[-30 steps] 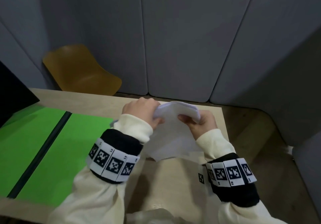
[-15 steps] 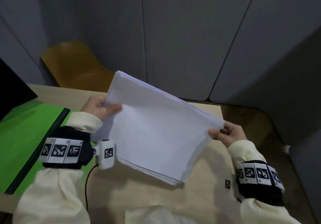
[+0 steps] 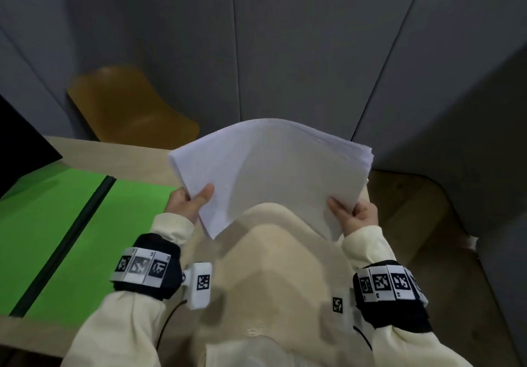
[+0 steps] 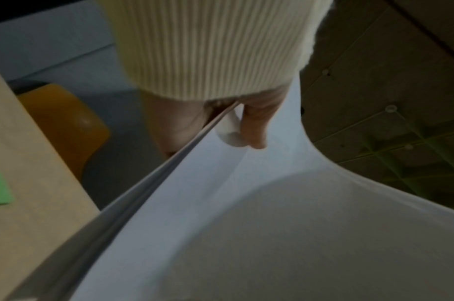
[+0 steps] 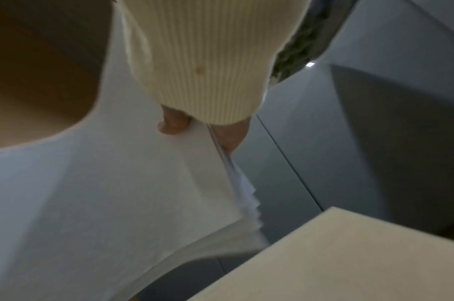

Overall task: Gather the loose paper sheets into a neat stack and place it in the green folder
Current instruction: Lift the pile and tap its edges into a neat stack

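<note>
A stack of white paper sheets [image 3: 271,173] hangs in the air above the table, bowed upward in the middle, its right-hand edges fanned a little. My left hand [image 3: 189,201] pinches its near left edge, thumb on top. My right hand [image 3: 356,214] pinches the near right edge. The left wrist view shows the paper stack [image 4: 246,234] edge-on with a thumb on top of it. The right wrist view shows the stack [image 5: 104,203] with my thumb on it and fingers beneath. The green folder [image 3: 65,224] lies open and flat on the table at the left.
A light wooden table [image 3: 279,281] carries the folder. A black object [image 3: 20,144] overhangs the folder's far left corner. An orange chair [image 3: 128,107] stands behind the table, with grey padded wall panels [image 3: 299,47] all round. Floor shows to the right of the table edge.
The sheets were bunched between both hands on the table one second ago. They have since been lifted, spread wide and swung round to face me, one hand on each side.
</note>
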`<state>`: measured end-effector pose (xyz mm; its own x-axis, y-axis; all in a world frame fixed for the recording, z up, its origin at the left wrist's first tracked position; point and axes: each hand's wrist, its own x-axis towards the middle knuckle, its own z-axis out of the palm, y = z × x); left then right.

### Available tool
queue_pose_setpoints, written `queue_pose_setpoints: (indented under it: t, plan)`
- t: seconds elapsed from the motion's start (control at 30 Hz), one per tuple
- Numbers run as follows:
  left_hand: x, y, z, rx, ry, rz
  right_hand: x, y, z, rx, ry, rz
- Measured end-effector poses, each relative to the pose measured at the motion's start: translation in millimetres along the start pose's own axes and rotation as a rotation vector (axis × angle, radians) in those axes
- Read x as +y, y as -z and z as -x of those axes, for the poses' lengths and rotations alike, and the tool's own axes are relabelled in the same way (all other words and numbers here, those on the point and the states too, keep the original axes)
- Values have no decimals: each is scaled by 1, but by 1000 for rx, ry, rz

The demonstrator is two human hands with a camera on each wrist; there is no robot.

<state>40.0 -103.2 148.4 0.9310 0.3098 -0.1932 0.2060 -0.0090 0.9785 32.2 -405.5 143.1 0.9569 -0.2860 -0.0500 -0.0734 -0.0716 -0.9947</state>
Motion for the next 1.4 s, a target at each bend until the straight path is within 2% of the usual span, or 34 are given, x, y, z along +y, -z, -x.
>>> queue_pose_setpoints:
  t: [0.1, 0.13, 0.23, 0.3, 0.43, 0.53, 0.7, 0.83, 0.9, 1.0, 1.07, 1.1, 1.2, 1.3, 1.4]
  plan:
    - [-16, -5, 7, 59, 1, 52, 8, 5, 1, 32, -42, 58]
    - [-24, -6, 8, 38, 4, 17, 14, 7, 4, 30, -88, 61]
    - [-37, -8, 10, -138, -12, -161, 26, 10, 12, 40, -215, 8]
    - [-39, -9, 9, -137, -21, -126, 28, 10, 14, 81, -255, 23]
    - [-35, -13, 4, -78, -38, -67, 14, 6, 16, 98, -132, -69]
    - [-34, -14, -1, -70, -30, -25, 8, 0, 12, 204, -85, -52]
    - [-31, -20, 2, 68, -33, 71, 7, -8, 4, 354, -58, 3]
    - [-31, -28, 5, 183, -13, 93, 7, -10, 1, 409, -35, -27]
    - [-31, -31, 4, 217, 12, 115, 6, -9, 3, 372, -27, -62]
    - [-29, -32, 7, 115, 9, 200, 15, -3, 6, 193, -116, 0]
    - [-32, -30, 7, 51, 40, 129, 20, 0, 9, 45, -188, 40]
    - [-36, -29, 4, 65, 74, 35, 21, 1, 10, 1, -224, 28]
    - [-46, -25, -7, 126, 189, -93, 14, -1, 11, 45, -323, 38]
    - [-34, -24, -11, 132, 127, -69, -3, 3, 11, 39, -245, 20]
    - [-14, -21, -9, 52, 2, -20, -15, 12, 11, 27, -135, -49]
